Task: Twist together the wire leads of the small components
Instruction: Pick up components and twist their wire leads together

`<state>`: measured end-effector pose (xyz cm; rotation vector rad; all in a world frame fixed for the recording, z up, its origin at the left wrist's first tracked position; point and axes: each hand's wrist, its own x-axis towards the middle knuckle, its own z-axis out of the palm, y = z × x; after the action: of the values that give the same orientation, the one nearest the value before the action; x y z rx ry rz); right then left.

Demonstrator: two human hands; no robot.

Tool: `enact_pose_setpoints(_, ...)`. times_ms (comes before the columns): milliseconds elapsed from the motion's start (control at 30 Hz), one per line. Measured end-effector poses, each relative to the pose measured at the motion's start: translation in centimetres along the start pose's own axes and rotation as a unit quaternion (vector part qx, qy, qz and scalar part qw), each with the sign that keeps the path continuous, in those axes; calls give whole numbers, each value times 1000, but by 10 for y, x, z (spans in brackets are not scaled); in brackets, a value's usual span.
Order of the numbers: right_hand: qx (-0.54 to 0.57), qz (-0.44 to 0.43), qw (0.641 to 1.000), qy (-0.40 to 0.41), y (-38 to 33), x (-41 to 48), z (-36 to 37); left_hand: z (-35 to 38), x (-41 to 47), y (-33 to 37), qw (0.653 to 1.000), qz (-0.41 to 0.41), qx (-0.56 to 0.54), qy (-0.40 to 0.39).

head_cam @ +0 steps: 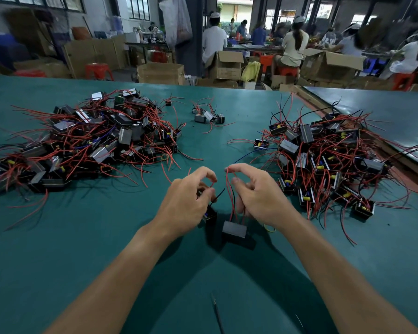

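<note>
Fingers of left hand and right hand each pinch thin red wire leads of small black boxy components.

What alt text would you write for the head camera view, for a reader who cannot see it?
A person's right hand pinches the red leads of a small black component over a green table, while the left hand grips a second component. A left pile and a right pile of similar red-wired components flank the hands.

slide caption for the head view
Left hand and right hand pinch red leads of two black components over a green table between two piles.
</note>
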<state>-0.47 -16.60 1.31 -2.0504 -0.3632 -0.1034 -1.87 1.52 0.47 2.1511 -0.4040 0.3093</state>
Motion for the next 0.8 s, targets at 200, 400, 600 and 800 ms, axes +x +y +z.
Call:
enact_pose_setpoints(200, 41, -8, 999, 23, -2, -1, -3, 0, 0, 0, 1000, 7, -7, 9)
enact_pose_setpoints(400, 57, -16, 998, 3, -3, 0, -3, 0, 0, 2, 999, 14, -35, 10)
enact_pose_setpoints(600, 61, -18, 998, -5, -3, -1, -2, -1, 0, 3, 999, 7, -23, 24)
enact_pose_setpoints(800, 58, -18, 998, 5, -4, -3, -2, 2, -1, 4, 999, 28, 12, 21)
